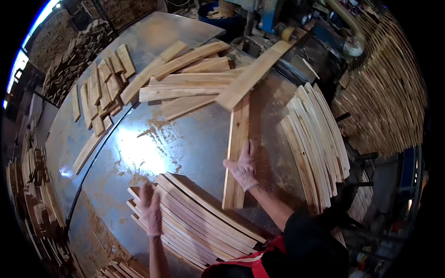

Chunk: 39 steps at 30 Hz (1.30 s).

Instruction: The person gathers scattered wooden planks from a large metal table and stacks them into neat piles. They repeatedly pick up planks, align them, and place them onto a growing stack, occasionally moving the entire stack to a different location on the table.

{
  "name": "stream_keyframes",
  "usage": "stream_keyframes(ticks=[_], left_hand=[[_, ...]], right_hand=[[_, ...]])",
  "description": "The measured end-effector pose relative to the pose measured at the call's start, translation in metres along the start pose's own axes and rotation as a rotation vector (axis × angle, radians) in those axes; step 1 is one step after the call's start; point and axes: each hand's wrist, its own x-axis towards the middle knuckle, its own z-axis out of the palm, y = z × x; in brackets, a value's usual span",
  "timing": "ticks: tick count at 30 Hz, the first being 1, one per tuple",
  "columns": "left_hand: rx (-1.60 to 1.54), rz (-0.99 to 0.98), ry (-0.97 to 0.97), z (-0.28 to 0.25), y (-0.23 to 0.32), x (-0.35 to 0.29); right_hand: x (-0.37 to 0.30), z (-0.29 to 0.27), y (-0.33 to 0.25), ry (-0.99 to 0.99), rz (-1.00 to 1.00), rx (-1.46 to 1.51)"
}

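Note:
Both my hands wear pale knit gloves. My right hand (243, 167) grips a long wooden board (237, 134) across its width, thumb at the left edge and fingers at the right. The board's far end meets a second, wider plank (252, 76), which slants up toward a machine at the back right. My left hand (150, 213) is over the left end of a stack of narrow wooden strips (194, 217) right in front of me. Its fingers point forward, stretched out, and grasp nothing visible. Whether it touches the strips, I cannot tell.
Loose boards (185, 78) lie across the back of the metal table (185, 134), short offcuts (104, 83) at left. Another row of strips (315, 143) stands at right. Beyond are a blue machine (268, 16) and a tall wood stack (384, 88). A black cable (95, 178) crosses the tabletop.

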Motion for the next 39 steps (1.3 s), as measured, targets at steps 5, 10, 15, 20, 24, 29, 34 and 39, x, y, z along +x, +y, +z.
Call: stream_keyframes(ticks=[5, 10, 15, 20, 24, 29, 34, 39], left_hand=[[-0.151, -0.316, -0.375, 0.177, 0.001, 0.038], [0.023, -0.140, -0.122, 0.216, -0.014, 0.024], [-0.166, -0.391, -0.446, 0.157, -0.001, -0.047], [-0.582, -0.561, -0.409, 0.088, 0.022, -0.028], [-0.936, -0.408, -0.345, 0.012, 0.020, 0.039], [-0.396, -0.351, -0.146, -0.153, 0.003, 0.127], [0.497, -0.316, 0.081, -0.314, 0.001, 0.254], [1.351, -0.719, 0.051, -0.316, 0.030, 0.263]], right_hand=[[-0.103, -0.050, 0.024, -0.329, -0.141, 0.020], [-0.123, -0.111, 0.035, -0.530, -0.242, -0.072], [-0.054, -0.074, -0.007, -0.302, -0.615, 0.024], [0.077, 0.004, -0.094, -0.402, -1.353, -0.205], [0.221, 0.043, -0.148, 0.044, -0.925, -0.507], [0.314, 0.044, -0.138, 0.042, -0.502, -0.871], [0.325, 0.077, -0.134, 0.141, -0.269, -0.880], [0.297, 0.060, -0.100, 0.263, -0.426, -0.734]])
